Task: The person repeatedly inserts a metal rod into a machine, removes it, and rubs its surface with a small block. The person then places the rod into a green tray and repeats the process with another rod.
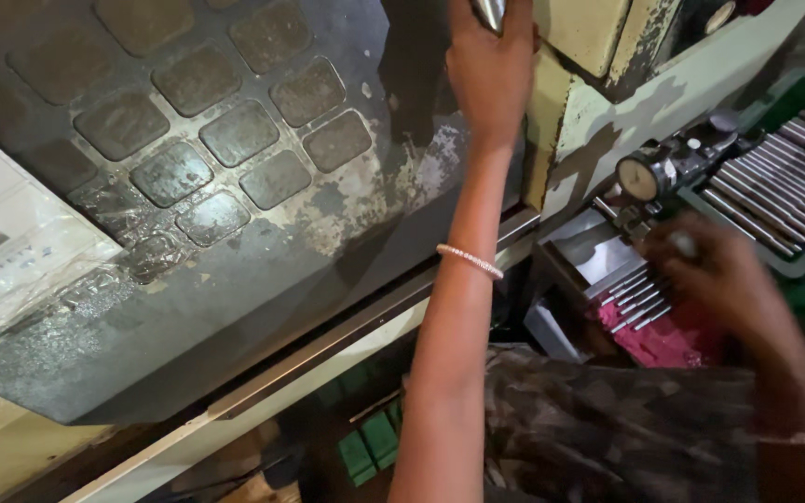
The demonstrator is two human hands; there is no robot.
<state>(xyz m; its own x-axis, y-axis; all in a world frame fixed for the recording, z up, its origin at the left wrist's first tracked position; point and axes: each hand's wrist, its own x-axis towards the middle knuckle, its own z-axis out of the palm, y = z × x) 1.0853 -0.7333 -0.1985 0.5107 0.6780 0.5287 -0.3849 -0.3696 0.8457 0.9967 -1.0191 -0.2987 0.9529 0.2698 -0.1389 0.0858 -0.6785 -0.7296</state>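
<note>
We're looking down at a worn machine w/ a dark studded rubber mat (188, 158). Our left hand (489, 65) is wrapping closed around a metal handle (490, 11) up top; right hand (719, 270), blurred, grip unclear, is hovering by the dial gauge (643, 177) and steel pins (635, 296).

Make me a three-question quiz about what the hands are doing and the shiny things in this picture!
1. Where is the left hand?
A. up on a metal handle
B. on the floor
C. in a pocket

2. What colour is the tray holding the long metal rods?
A. yellow
B. green
C. white

3. How does the right hand look?
A. sharp and flat
B. hidden
C. blurred, beside the dial gauge

Answers: 1 A, its fingers wrap the shiny handle at the top edge. 2 B, green rim shows around the rods. 3 C, it is smeared beside the round gauge.
</note>
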